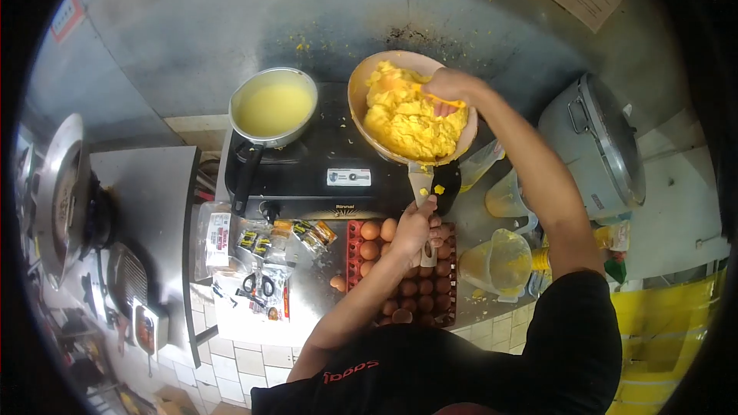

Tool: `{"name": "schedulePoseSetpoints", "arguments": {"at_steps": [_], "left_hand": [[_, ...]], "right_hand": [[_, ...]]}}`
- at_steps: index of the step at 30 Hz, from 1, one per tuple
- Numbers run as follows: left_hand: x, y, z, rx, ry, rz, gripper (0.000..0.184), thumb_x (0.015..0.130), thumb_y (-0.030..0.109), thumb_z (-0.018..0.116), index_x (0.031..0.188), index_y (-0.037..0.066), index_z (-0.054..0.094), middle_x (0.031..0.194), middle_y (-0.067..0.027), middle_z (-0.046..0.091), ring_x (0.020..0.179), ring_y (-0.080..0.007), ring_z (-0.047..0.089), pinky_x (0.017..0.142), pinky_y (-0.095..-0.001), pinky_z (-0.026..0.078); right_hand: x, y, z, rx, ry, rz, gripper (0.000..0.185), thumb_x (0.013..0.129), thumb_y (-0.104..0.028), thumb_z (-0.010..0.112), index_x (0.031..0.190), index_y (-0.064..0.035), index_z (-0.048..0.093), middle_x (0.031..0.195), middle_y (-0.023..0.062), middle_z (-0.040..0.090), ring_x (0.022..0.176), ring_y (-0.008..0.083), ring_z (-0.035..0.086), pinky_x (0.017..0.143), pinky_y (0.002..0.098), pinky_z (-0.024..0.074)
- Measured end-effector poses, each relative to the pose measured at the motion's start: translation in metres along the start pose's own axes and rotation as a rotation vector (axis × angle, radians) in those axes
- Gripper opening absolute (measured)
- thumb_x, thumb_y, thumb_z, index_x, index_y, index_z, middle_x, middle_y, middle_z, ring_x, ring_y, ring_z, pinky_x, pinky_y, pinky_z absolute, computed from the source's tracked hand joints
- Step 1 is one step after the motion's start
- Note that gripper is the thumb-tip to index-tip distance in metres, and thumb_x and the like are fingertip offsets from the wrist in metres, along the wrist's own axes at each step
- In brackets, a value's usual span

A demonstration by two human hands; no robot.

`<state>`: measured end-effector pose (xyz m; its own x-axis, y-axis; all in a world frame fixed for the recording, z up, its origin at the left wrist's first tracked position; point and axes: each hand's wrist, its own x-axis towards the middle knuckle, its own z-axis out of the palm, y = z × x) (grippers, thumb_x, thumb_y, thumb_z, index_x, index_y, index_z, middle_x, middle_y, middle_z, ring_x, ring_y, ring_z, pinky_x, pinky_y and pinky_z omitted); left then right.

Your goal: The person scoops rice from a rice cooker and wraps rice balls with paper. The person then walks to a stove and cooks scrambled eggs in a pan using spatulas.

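My left hand (411,232) is wrapped around the light-coloured handle (420,182) of a frying pan (357,100) on the right side of the stove. Scrambled eggs (407,124), yellow and lumpy, fill much of the pan. Over its upper right rim, my right hand (455,89) grips an orange-yellow spatula (446,101); the far end is hard to make out among the eggs. Below my left hand lies a red egg tray (354,261) with several brown eggs (370,230) and some shells. Part of the tray is hidden by my arm.
A saucepan (238,123) of pale yellow liquid stands on the left of the black stove (307,180). Scissors (259,284) and small packets (314,235) lie on the counter. Clear plastic jugs (496,263) and a large lidded pot (573,138) are at the right.
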<state>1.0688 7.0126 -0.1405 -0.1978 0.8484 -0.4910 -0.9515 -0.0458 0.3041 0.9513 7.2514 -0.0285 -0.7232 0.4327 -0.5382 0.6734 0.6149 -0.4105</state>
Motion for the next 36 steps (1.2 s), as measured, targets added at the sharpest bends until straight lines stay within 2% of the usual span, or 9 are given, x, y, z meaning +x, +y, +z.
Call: {"name": "schedulePoseSetpoints", "arguments": {"at_steps": [5,10,15,18,24,27,30,33,36], "left_hand": [[0.003,0.0,-0.002,0.026,-0.01,0.007,0.022,0.098,0.031,0.054,0.094,0.014,0.041,0.067,0.0013,0.039,0.048,-0.0078,0.034,0.042,-0.0239,0.03],[-0.001,0.001,0.005,0.081,0.029,0.046,0.019,0.097,0.031,0.053,0.091,0.015,0.044,0.063,0.004,0.037,0.048,-0.0074,0.033,0.042,-0.0238,0.029],[0.003,-0.001,0.0,0.115,0.054,0.038,0.022,0.098,0.033,0.054,0.094,0.014,0.043,0.065,0.0031,0.038,0.048,-0.0073,0.033,0.042,-0.0234,0.03],[0.006,-0.002,-0.004,0.115,0.016,0.051,0.021,0.098,0.032,0.054,0.095,0.014,0.043,0.064,0.003,0.038,0.048,-0.0071,0.033,0.042,-0.0228,0.029],[-0.001,0.001,0.004,0.09,0.026,0.035,0.019,0.098,0.03,0.053,0.095,0.014,0.044,0.065,0.0029,0.039,0.048,-0.0072,0.033,0.042,-0.0225,0.029],[0.0,0.002,0.003,0.085,0.026,0.026,0.017,0.098,0.028,0.052,0.095,0.014,0.044,0.065,0.0029,0.039,0.048,-0.007,0.033,0.043,-0.0224,0.029],[0.002,-0.002,0.002,0.1,0.038,0.045,0.016,0.098,0.028,0.051,0.093,0.014,0.046,0.064,0.0037,0.038,0.048,-0.0069,0.033,0.042,-0.0225,0.028],[0.001,-0.001,0.005,0.138,0.055,0.074,0.018,0.099,0.029,0.051,0.09,0.013,0.048,0.062,0.0053,0.036,0.047,-0.0071,0.032,0.041,-0.0228,0.027],[0.0,-0.001,0.005,0.119,0.052,0.06,0.018,0.099,0.029,0.051,0.09,0.013,0.048,0.061,0.0051,0.036,0.047,-0.007,0.032,0.041,-0.0228,0.028]], "right_hand": [[-0.069,0.022,-0.05,-0.2,-0.007,0.016,0.035,0.092,-0.031,0.053,0.094,0.0016,0.066,0.071,0.0126,0.066,0.049,0.0156,0.059,0.043,0.0304,0.0449],[-0.121,0.038,-0.019,-0.012,-0.058,-0.131,0.032,0.095,-0.033,0.052,0.092,-0.005,0.066,0.063,0.0068,0.062,0.043,0.0117,0.052,0.041,0.0284,0.042],[-0.055,0.026,0.061,0.133,-0.088,-0.398,0.036,0.096,-0.031,0.05,0.082,0.0002,0.061,0.063,0.0088,0.062,0.044,0.0141,0.053,0.042,0.0303,0.0428],[-0.012,0.026,0.066,0.29,0.154,-0.336,0.037,0.096,-0.03,0.05,0.08,0.002,0.06,0.063,0.0095,0.061,0.044,0.015,0.053,0.042,0.0307,0.0426],[-0.069,0.045,0.035,0.182,0.02,-0.246,0.035,0.094,-0.026,0.048,0.087,0.0039,0.064,0.068,0.0126,0.066,0.05,0.0189,0.06,0.047,0.0314,0.0468],[-0.072,0.035,0.05,0.175,-0.12,-0.384,0.037,0.094,-0.031,0.05,0.08,0.001,0.061,0.065,0.0101,0.063,0.045,0.0153,0.054,0.042,0.0305,0.0427],[-0.012,0.034,0.065,0.219,0.019,-0.397,0.037,0.093,-0.032,0.052,0.08,0.0012,0.061,0.065,0.0102,0.063,0.046,0.0161,0.055,0.043,0.0313,0.0433],[-0.009,0.037,0.039,0.019,0.127,-0.333,0.035,0.093,-0.032,0.054,0.086,0.0,0.065,0.067,0.0122,0.065,0.054,0.0214,0.06,0.052,0.0356,0.0489],[-0.042,0.039,0.005,-0.384,0.217,-0.459,0.03,0.09,-0.031,0.058,0.095,-0.0031,0.068,0.077,0.0154,0.068,0.071,0.0281,0.065,0.067,0.0406,0.0522]]}}
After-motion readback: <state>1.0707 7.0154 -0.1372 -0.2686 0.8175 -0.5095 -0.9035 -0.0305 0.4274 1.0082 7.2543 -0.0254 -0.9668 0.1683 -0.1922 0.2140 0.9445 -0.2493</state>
